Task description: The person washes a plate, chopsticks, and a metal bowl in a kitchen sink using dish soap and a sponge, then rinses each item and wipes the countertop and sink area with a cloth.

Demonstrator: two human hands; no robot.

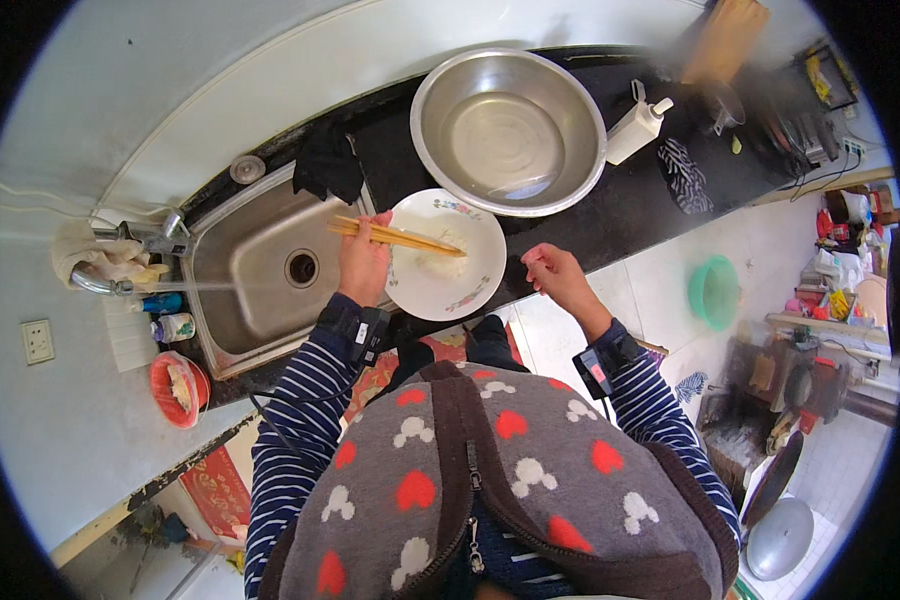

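A red basket (197,392) with pale contents stands at far left, near the steel faucet (100,285), whose pipe has a beige cloth (85,252) draped over it. A stream of water runs from the faucet over the steel sink (240,315), with a black cloth (328,168) lying across its far corner.

At center, the person's left hand (365,258) holds a pair of wooden chopsticks (405,237), its grip closed around them at the left rim of a white, flower-patterned bowl (420,215). The chopsticks reach across the bowl, their tips at the pale, whitish contents inside.

Just behind the bowl, a wide metal basin (582,130) sits on the black counter (615,215). To the bowl's right, apart from it, the right hand (560,280) hovers with fingers curled; its grip is narrow, though whether it is fully closed or pinches something small is unclear.

Farther right, a white pump bottle (634,132) stands beside the basin, near a striped cloth (682,175). A green tub (713,292) rests on the floor beyond the counter's edge.
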